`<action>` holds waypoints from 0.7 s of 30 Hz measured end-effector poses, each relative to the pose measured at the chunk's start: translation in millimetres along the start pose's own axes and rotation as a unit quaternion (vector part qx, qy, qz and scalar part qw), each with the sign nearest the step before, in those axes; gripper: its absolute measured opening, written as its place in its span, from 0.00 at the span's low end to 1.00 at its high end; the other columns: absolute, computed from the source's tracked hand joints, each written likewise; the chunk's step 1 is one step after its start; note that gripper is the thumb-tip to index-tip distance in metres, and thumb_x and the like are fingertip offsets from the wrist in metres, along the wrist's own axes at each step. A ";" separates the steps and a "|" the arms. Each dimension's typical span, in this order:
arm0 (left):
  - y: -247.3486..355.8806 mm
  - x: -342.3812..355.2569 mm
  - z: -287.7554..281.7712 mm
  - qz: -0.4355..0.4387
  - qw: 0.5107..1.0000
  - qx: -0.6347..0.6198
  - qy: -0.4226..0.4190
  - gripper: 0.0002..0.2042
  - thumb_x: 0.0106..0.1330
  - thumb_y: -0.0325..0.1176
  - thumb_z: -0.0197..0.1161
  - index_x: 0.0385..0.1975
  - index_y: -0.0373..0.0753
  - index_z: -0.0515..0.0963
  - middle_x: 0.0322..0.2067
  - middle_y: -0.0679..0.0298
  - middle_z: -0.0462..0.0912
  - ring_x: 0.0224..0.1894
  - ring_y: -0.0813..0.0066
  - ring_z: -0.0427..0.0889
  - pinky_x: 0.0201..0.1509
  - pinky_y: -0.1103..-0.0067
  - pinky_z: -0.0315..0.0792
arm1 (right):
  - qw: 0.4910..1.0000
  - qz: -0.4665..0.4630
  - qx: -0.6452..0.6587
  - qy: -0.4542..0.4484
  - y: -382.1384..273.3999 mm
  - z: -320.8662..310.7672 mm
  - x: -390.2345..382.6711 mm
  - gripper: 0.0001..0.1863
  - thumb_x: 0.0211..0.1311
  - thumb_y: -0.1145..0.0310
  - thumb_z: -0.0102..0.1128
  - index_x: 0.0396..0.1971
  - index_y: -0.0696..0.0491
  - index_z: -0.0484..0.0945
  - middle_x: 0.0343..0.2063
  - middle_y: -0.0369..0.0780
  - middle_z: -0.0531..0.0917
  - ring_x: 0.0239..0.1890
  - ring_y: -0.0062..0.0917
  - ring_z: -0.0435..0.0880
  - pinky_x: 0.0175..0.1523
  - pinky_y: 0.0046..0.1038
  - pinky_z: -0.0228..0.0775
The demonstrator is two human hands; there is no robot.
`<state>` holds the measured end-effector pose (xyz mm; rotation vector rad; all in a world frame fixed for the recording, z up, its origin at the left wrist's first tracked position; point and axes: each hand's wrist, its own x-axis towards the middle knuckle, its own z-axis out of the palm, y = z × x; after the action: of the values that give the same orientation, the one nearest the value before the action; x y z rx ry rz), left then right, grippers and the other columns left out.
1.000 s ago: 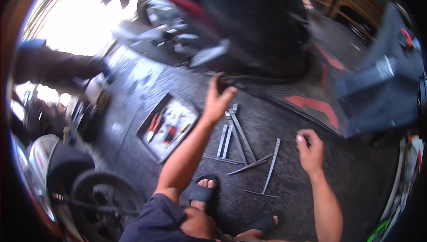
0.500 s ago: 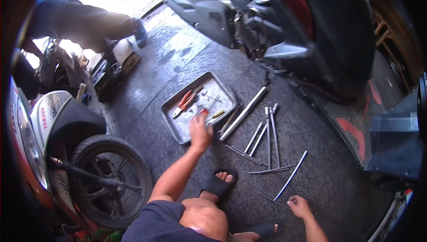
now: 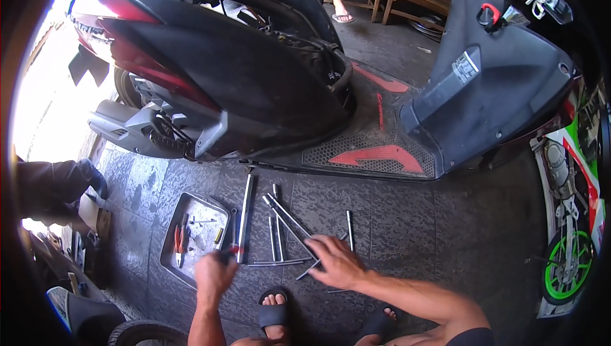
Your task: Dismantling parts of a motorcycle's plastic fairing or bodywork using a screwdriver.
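My left hand (image 3: 215, 275) is closed beside the right edge of a metal tray (image 3: 167, 244). A small red and dark object (image 3: 237, 250) sticks out from its fingers; blur hides its kind. My right hand (image 3: 336, 261) reaches over several T-handle wrenches on the floor. Its thumb and fingers are apart around the bars of the tilted T-handle wrenches (image 3: 287, 216); whether they touch is unclear. Another T-handle wrench (image 3: 349, 224) stretches just beyond that hand. Red-handled pliers (image 3: 181, 239), a yellow piece (image 3: 218, 238) and small metal parts lie in the tray.
A long metal bar (image 3: 245, 218) and a combination wrench (image 3: 234, 222) lie right of the tray. A dark scooter (image 3: 267, 98) stands across the far side. At left is another person's leg (image 3: 54, 177); at right, a green-wheeled motorbike (image 3: 565, 263). My sandalled feet are near.
The view has swung to the right, showing more of the scooter. My left hand has left the tray's inside with the red object. My right hand has moved onto the tilted wrenches.
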<state>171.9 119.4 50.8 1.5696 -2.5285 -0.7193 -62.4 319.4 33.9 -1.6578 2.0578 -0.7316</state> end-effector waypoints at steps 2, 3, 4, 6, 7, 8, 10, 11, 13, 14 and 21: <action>60.4 -7.1 -4.1 0.121 0.984 0.006 -0.133 0.18 0.58 0.46 0.61 0.28 0.34 0.83 0.23 0.46 0.82 0.28 0.48 0.83 0.37 0.63 0.77 | 0.998 -0.058 -0.017 0.026 -12.9 8.7 10.9 0.44 0.50 0.61 0.71 0.65 0.57 0.58 0.61 0.49 0.64 0.63 0.43 0.65 0.65 0.44 0.60; 89.5 -9.3 -8.4 0.161 0.968 0.002 -0.193 0.17 0.58 0.46 0.61 0.31 0.35 0.83 0.23 0.45 0.82 0.28 0.47 0.83 0.38 0.63 0.78 | 0.996 -0.087 0.004 0.000 -16.2 5.2 15.6 0.48 0.49 0.62 0.72 0.66 0.59 0.54 0.62 0.52 0.63 0.63 0.44 0.64 0.67 0.47 0.56; 109.4 -8.8 -10.5 0.199 0.945 0.001 -0.261 0.18 0.57 0.46 0.61 0.33 0.35 0.82 0.25 0.46 0.82 0.29 0.47 0.84 0.39 0.64 0.79 | 0.992 -0.118 0.027 0.037 -20.3 2.9 17.4 0.46 0.49 0.65 0.71 0.66 0.56 0.56 0.57 0.52 0.70 0.59 0.45 0.71 0.63 0.44 0.64; 132.9 -1.0 -6.2 0.305 0.911 -0.010 -0.276 0.20 0.58 0.47 0.63 0.32 0.30 0.81 0.30 0.45 0.84 0.31 0.49 0.85 0.39 0.64 0.79 | 0.990 -0.073 0.119 0.033 -11.7 -1.6 10.0 0.40 0.52 0.66 0.69 0.65 0.55 0.59 0.48 0.51 0.79 0.50 0.45 0.80 0.54 0.40 0.74; 145.3 5.0 -7.6 0.342 0.905 -0.092 -0.237 0.21 0.58 0.47 0.64 0.33 0.30 0.81 0.29 0.46 0.84 0.30 0.49 0.85 0.38 0.64 0.79 | 0.987 -0.032 0.141 0.063 -10.8 -13.6 3.9 0.34 0.55 0.68 0.65 0.61 0.55 0.62 0.44 0.50 0.80 0.45 0.45 0.82 0.50 0.37 0.76; 158.2 12.7 -8.9 0.373 0.890 -0.175 -0.196 0.21 0.59 0.47 0.65 0.34 0.30 0.81 0.28 0.47 0.84 0.29 0.49 0.84 0.37 0.64 0.79 | 0.982 0.010 0.164 0.091 -8.4 -26.6 -2.4 0.28 0.58 0.70 0.62 0.58 0.55 0.65 0.40 0.49 0.82 0.41 0.44 0.84 0.46 0.35 0.78; 190.4 36.9 -14.4 0.391 0.901 -0.150 -0.114 0.21 0.59 0.47 0.66 0.39 0.32 0.80 0.35 0.49 0.82 0.38 0.53 0.83 0.44 0.67 0.77 | 0.964 0.143 0.184 0.130 7.3 -54.4 -15.7 0.21 0.59 0.62 0.64 0.49 0.55 0.72 0.36 0.46 0.83 0.37 0.33 0.86 0.40 0.33 0.78; 206.0 54.4 -8.8 0.462 0.880 -0.106 -0.044 0.22 0.58 0.47 0.66 0.42 0.33 0.79 0.39 0.51 0.81 0.44 0.55 0.80 0.49 0.68 0.74 | 0.953 0.145 0.161 0.213 16.7 -64.9 -17.4 0.23 0.57 0.57 0.66 0.47 0.56 0.73 0.31 0.42 0.82 0.31 0.27 0.84 0.36 0.32 0.77; 234.7 88.1 13.2 0.550 0.831 -0.049 0.063 0.22 0.57 0.45 0.67 0.46 0.36 0.78 0.48 0.55 0.77 0.53 0.58 0.74 0.57 0.67 0.68 | 0.936 0.164 0.156 0.269 24.2 -97.1 -13.5 0.22 0.57 0.54 0.66 0.41 0.55 0.75 0.23 0.35 0.77 0.25 0.22 0.78 0.31 0.28 0.71; 245.5 103.0 23.2 0.576 0.811 -0.038 0.098 0.22 0.56 0.43 0.69 0.48 0.39 0.78 0.52 0.56 0.75 0.56 0.59 0.71 0.61 0.66 0.65 | 0.925 0.148 0.169 0.308 29.6 -106.8 -9.3 0.18 0.58 0.57 0.65 0.38 0.55 0.75 0.21 0.33 0.76 0.26 0.19 0.76 0.31 0.25 0.69; 263.4 148.5 35.8 0.587 0.808 0.052 0.004 0.18 0.59 0.42 0.66 0.45 0.40 0.80 0.51 0.59 0.78 0.54 0.60 0.74 0.58 0.67 0.68 | 0.819 0.017 0.366 0.441 21.1 -191.6 23.6 0.07 0.59 0.77 0.55 0.37 0.57 0.73 0.25 0.33 0.76 0.25 0.12 0.72 0.32 0.18 0.67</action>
<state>-126.9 99.6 106.0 -0.1937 -2.8185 -0.3490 -199.1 328.4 171.5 -0.8617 1.8303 -2.2452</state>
